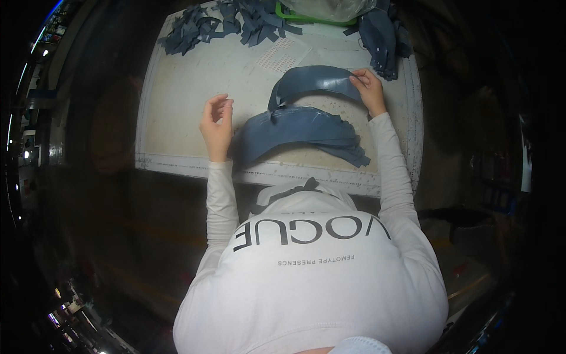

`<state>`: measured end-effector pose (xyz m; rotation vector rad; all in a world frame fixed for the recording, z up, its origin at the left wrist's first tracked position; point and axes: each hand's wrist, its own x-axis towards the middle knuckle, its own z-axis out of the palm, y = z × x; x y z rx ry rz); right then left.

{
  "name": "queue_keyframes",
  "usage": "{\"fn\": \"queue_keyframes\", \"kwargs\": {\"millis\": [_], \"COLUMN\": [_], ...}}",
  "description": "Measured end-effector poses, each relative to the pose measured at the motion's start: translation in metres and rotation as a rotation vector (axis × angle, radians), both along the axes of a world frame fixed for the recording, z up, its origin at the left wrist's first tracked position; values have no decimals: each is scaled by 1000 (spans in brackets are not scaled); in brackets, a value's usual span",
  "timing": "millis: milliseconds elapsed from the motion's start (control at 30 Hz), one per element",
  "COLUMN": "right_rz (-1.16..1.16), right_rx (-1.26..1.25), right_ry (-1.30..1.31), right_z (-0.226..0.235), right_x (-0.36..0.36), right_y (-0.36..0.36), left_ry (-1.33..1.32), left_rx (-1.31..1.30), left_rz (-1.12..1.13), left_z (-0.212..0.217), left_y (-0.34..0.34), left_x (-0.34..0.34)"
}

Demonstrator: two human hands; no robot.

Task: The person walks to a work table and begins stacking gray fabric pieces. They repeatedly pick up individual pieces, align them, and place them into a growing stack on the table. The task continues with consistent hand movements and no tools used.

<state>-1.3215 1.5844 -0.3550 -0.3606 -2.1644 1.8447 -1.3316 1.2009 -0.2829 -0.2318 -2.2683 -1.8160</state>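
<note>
A curved blue-grey fabric piece (321, 81) arcs above the table, its right end pinched between the thumb and fingers of my right hand (369, 91). The piece's left end hangs down to a stack of similar curved pieces (295, 131), whose right ends fan out in layers near the table's front edge. Left of that stack is my left hand (217, 121), raised with curled, parted fingers and nothing in it. Whether the held piece is a single layer, I cannot tell.
The pale table (183, 112) has a ruled strip along its edges. Bundles of blue-grey strips (191, 29) lie at the far left, and another bundle (380, 41) at the far right. A green tray (289, 13) with clear plastic sits at the back, near a sheet of small stickers (279, 56).
</note>
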Motion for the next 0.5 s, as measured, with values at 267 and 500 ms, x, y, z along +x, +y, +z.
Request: {"fn": "queue_keyframes", "kwargs": {"millis": [267,500], "right_rz": [-159,-94], "right_rx": [537,747], "right_ry": [-175,46], "right_z": [-46,10], "right_x": [22,48], "right_y": [8,-35], "left_ry": [0,93], "left_rx": [-472,-646], "left_rz": [-180,-132], "left_z": [-1,-10], "left_y": [-5,8], "left_x": [37,60]}}
